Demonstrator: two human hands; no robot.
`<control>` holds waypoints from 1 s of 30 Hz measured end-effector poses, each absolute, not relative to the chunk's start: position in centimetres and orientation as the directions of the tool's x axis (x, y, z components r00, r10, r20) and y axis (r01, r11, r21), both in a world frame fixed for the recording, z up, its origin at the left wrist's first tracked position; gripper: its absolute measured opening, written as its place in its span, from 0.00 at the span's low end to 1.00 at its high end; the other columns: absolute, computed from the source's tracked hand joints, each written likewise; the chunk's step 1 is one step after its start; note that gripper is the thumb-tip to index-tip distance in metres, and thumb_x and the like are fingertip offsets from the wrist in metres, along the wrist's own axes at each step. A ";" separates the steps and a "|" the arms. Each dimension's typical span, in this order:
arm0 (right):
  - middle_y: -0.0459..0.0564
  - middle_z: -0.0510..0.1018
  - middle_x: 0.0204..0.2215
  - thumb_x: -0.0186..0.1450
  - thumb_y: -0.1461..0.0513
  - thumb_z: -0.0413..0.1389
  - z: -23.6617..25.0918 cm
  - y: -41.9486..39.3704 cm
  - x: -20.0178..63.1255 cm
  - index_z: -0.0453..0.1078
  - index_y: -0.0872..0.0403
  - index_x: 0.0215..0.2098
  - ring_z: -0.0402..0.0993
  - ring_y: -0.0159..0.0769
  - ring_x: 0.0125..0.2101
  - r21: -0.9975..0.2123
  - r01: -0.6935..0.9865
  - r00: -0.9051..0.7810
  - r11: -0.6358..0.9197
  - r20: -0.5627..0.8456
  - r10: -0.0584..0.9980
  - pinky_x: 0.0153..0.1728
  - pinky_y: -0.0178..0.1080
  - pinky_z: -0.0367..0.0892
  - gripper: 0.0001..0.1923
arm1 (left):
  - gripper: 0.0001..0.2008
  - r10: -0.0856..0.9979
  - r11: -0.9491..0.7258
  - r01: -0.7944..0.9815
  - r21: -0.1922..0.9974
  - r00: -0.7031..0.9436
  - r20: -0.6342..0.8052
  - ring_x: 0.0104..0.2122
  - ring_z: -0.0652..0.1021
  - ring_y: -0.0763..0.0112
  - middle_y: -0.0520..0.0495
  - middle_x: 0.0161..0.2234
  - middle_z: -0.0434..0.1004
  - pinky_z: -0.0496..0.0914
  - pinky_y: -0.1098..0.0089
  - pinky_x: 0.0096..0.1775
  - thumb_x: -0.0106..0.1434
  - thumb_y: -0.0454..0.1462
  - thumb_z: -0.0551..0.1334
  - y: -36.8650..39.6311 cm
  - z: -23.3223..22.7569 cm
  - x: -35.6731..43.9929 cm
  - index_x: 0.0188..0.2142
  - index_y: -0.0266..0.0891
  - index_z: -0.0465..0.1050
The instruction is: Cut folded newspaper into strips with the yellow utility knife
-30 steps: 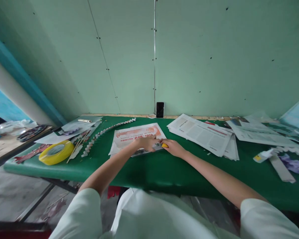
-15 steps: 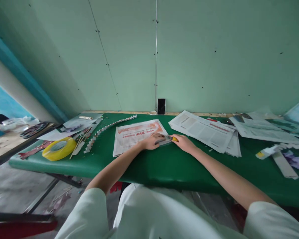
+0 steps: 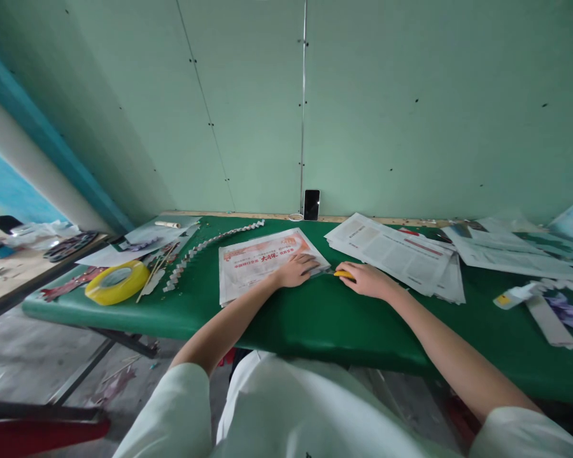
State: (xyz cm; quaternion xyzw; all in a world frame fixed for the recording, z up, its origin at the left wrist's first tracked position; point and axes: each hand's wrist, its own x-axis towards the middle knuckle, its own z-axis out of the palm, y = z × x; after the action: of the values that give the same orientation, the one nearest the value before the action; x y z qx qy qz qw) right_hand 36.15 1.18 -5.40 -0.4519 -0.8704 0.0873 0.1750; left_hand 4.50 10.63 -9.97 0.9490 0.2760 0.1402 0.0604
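Yellow-handled cutter (image 3: 344,274) gripped in right hand (image 3: 367,280) sits just off the newspaper (image 3: 260,262); left hand (image 3: 297,270) presses it flat, the cut seemingly finished.

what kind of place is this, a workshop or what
Probably a makeshift craft or paper-cutting workroom. A green-covered table stands against a bare panelled wall, strewn with newspapers, a yellow tape roll and a folded paper chain. The right hand holds a yellow cutter beside a printed sheet.
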 end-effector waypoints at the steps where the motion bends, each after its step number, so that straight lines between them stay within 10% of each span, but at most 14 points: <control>1: 0.52 0.87 0.48 0.76 0.55 0.55 -5.6 1.3 36.4 0.75 0.44 0.58 0.81 0.41 0.26 -0.290 0.763 -0.531 0.577 0.228 0.816 0.29 0.41 0.72 0.14 | 0.26 0.534 -0.845 0.502 0.185 0.812 0.234 0.73 0.66 0.53 0.42 0.73 0.69 0.56 0.50 0.74 0.79 0.42 0.54 10.7 -10.0 4.5 0.73 0.49 0.68; 16: 0.49 0.81 0.65 0.67 0.65 0.60 -6.9 1.5 33.4 0.78 0.45 0.68 0.87 0.49 0.53 -0.230 0.643 -0.683 0.731 0.260 0.683 0.49 0.44 0.83 0.31 | 0.28 0.495 -0.868 0.468 0.166 0.841 0.217 0.76 0.63 0.57 0.43 0.76 0.66 0.54 0.52 0.76 0.80 0.40 0.52 10.5 -9.4 4.7 0.76 0.49 0.65; 30: 0.48 0.87 0.57 0.70 0.63 0.61 -6.6 1.7 34.2 0.79 0.41 0.68 0.90 0.49 0.39 -0.227 0.791 -0.543 0.568 0.169 0.823 0.35 0.43 0.82 0.29 | 0.27 0.461 -0.887 0.440 0.140 0.862 0.209 0.77 0.63 0.61 0.46 0.76 0.66 0.54 0.54 0.76 0.83 0.39 0.49 9.7 -8.6 4.7 0.77 0.52 0.63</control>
State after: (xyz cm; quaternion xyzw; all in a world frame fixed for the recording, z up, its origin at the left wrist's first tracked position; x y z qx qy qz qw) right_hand 34.20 1.67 -6.61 -0.4605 -0.8761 0.0616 0.1288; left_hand 4.66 9.73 -8.64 0.9640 0.2338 0.1191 0.0439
